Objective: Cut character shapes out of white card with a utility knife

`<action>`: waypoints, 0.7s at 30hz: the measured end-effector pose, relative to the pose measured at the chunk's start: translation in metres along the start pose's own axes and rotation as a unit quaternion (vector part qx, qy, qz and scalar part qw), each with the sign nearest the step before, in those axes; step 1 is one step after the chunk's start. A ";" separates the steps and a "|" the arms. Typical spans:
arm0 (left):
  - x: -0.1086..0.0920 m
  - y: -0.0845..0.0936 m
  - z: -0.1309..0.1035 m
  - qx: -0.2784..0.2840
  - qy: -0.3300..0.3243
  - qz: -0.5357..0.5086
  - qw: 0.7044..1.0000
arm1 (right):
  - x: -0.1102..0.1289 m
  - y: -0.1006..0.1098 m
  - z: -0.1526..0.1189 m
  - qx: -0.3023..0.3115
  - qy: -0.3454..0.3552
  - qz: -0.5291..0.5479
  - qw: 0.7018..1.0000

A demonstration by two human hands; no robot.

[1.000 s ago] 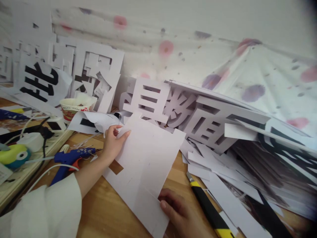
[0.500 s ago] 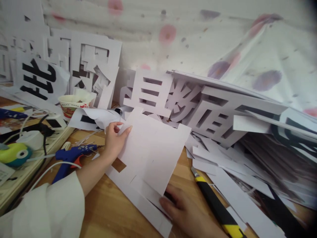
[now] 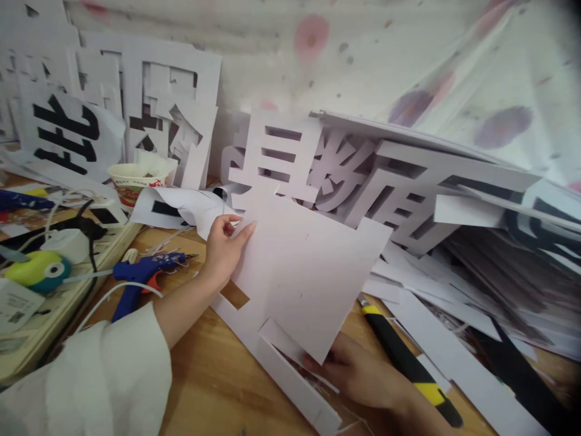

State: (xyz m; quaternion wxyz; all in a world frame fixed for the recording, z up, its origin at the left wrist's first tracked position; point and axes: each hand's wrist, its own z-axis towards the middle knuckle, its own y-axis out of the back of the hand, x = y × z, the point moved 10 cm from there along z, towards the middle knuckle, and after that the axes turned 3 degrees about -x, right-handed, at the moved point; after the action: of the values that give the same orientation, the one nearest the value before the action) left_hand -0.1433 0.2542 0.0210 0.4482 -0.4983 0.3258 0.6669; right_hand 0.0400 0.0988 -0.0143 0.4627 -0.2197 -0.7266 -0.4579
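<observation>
A large white board piece (image 3: 313, 272) with notched edges is raised at a tilt over the table. Along its left edge, my left hand (image 3: 227, 248) pinches it between thumb and fingers. My right hand (image 3: 354, 369) reaches behind the lower right corner, its fingers curled and partly covered by the board; what they grip is hidden. Below lies a white strip (image 3: 299, 387) joined to a part with a rectangular cut-out, through which wood shows. A blue glue gun (image 3: 140, 272) rests left of my left forearm. A black and yellow utility knife (image 3: 399, 351) lies right of my right hand.
A power strip (image 3: 97, 260) with plugs and cords runs along the left. A paper bowl (image 3: 131, 181) stands behind it. Cut-out white characters (image 3: 281, 151) lean against the patterned curtain (image 3: 354, 60). White offcuts (image 3: 445, 339) are piled on the right.
The white board's right side has come up and shifted right, opening a gap over the strip below. My right hand has moved up and right behind it; my left hand keeps its pinch.
</observation>
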 end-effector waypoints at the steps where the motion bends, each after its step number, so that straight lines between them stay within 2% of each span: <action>1: 0.002 -0.002 0.000 0.010 0.010 -0.005 1.000 | 0.000 -0.002 0.000 0.006 -0.007 0.011 1.000; 4: 0.008 -0.008 -0.003 0.030 0.040 -0.023 0.999 | 0.002 -0.007 -0.002 0.027 -0.012 0.073 0.997; 6: 0.011 -0.010 -0.005 0.038 0.056 -0.032 0.997 | 0.003 -0.004 -0.003 0.015 0.002 0.092 0.996; 10: 0.014 -0.016 -0.014 0.061 0.092 -0.040 0.993 | -0.001 0.009 -0.005 -0.046 0.025 0.052 0.997; 15: 0.015 -0.027 -0.029 0.100 0.126 -0.031 0.987 | -0.009 0.014 -0.007 -0.081 -0.001 0.022 0.996; 21: 0.013 -0.030 -0.032 0.120 0.111 -0.004 0.987 | -0.013 0.012 -0.008 -0.111 -0.018 -0.005 0.994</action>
State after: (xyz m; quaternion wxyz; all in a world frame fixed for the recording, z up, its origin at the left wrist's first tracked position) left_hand -0.1051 0.2408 -0.0006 0.4682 -0.5132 0.4490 0.5620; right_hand 0.0591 0.0986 -0.0193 0.4200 -0.2746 -0.6803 -0.5342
